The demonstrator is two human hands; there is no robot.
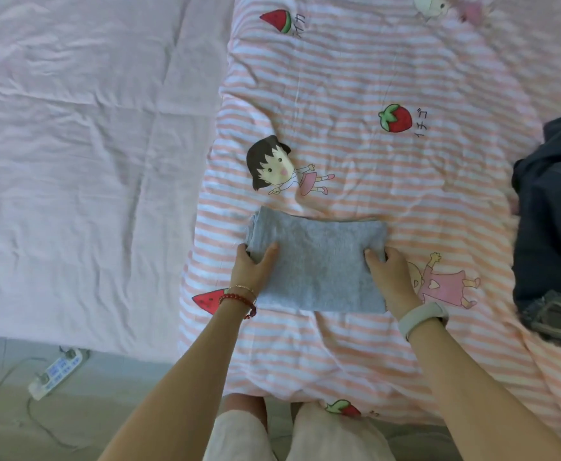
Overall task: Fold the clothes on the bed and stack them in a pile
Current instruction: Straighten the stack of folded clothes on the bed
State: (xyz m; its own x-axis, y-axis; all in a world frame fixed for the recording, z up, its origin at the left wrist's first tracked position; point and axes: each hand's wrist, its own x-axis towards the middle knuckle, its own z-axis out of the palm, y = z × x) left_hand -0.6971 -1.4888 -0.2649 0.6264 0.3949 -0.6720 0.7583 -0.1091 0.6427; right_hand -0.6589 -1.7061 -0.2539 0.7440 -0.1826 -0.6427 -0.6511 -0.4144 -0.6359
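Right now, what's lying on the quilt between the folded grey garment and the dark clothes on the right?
Head view: only striped quilt between the grey garment and dark clothes, with a printed cartoon figure.

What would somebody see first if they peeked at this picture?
Probably the folded grey garment in the middle of the striped cartoon quilt, gripped at its sides by the left hand and right hand. Next, the dark blue clothes heaped at the right edge, and the plain pink sheet on the left.
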